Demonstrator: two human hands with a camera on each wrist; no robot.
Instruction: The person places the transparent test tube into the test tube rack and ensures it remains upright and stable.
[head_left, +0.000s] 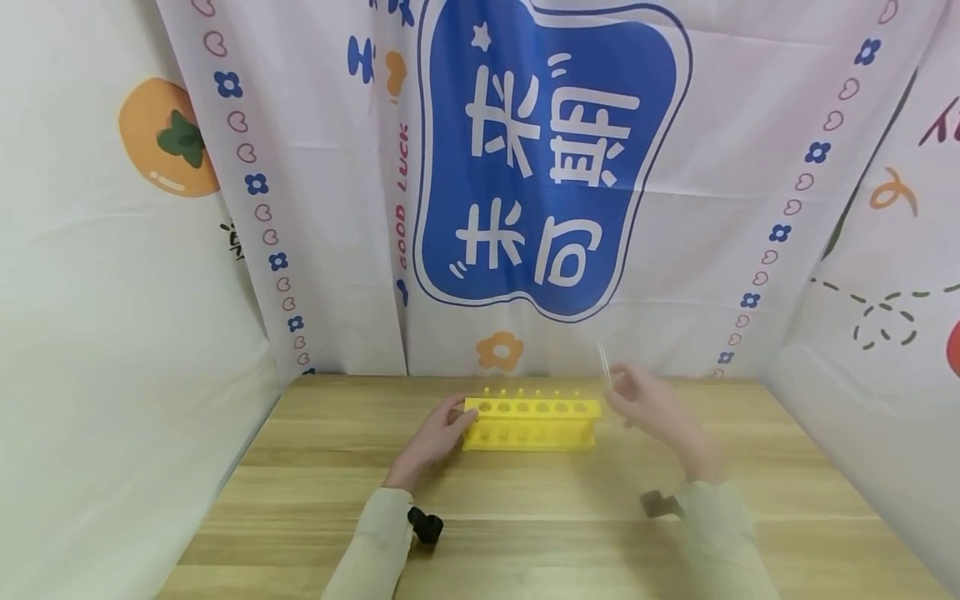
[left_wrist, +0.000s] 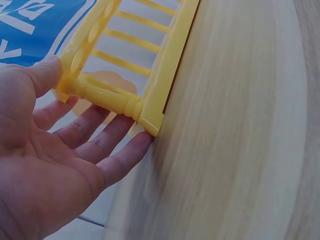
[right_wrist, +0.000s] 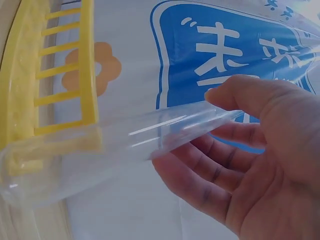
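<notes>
A yellow test tube rack [head_left: 531, 417] stands on the table, with a row of round holes along its top and a row of pegs behind. At its left end, my left hand [head_left: 433, 435] grips it. In the left wrist view the thumb lies by the top plate and the fingers [left_wrist: 120, 157] reach along the end post. My right hand [head_left: 651, 408], slightly blurred, is just beyond the rack's right end. It holds a clear test tube [right_wrist: 185, 122] between thumb and fingers. The tube's rounded end overlaps the rack [right_wrist: 89, 60] in the right wrist view. No tubes show in the rack's holes.
The wooden table [head_left: 525, 533] extends in front of the rack and to both sides. Behind it hangs a white cloth [head_left: 345, 275] with a blue printed panel, and white printed cloth walls close off the left and right. Dark cameras [head_left: 425, 527] sit at both wrists.
</notes>
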